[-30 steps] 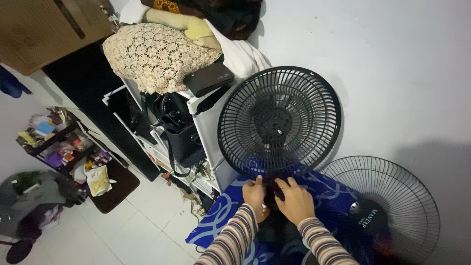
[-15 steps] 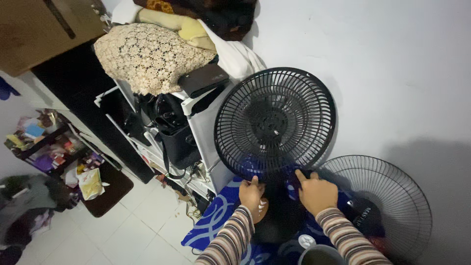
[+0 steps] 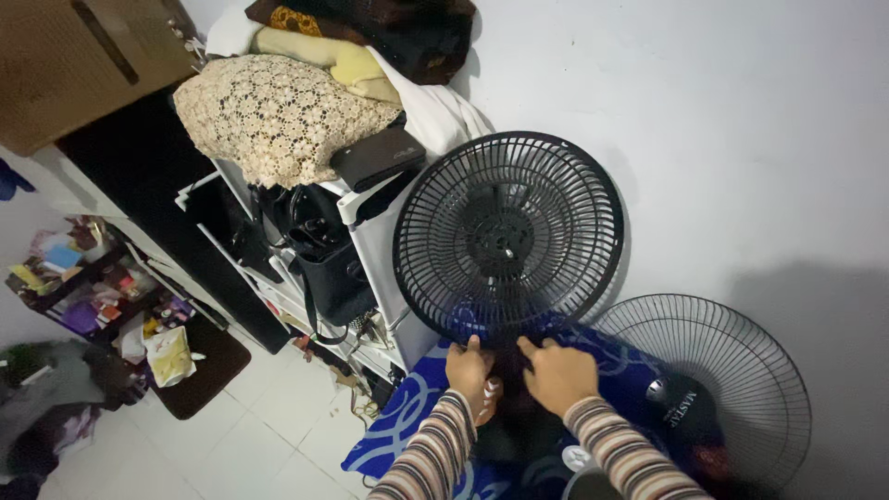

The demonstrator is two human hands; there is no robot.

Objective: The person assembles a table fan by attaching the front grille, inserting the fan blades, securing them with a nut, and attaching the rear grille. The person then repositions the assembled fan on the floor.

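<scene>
A black fan with its rear grille (image 3: pixel 507 236) in place stands upright against the white wall. My left hand (image 3: pixel 469 368) grips the fan's dark neck just below the grille, from the left. My right hand (image 3: pixel 558 375) is closed on the same neck from the right. Both arms wear striped sleeves. The loose front wire grille (image 3: pixel 711 389) leans on the wall at the right. A blue patterned cloth (image 3: pixel 407 407) lies under the fan.
A white shelf unit (image 3: pixel 375 231) with black bags stands left of the fan, piled with a lace cloth (image 3: pixel 278 111) and folded fabrics. A dark mat (image 3: pixel 208 366) and a cluttered low shelf (image 3: pixel 83 278) sit on the white tiled floor at left.
My right hand moved out to the right along the grille's bottom rim, then came back to the fan's neck beside my left hand. The view shifted slightly.
</scene>
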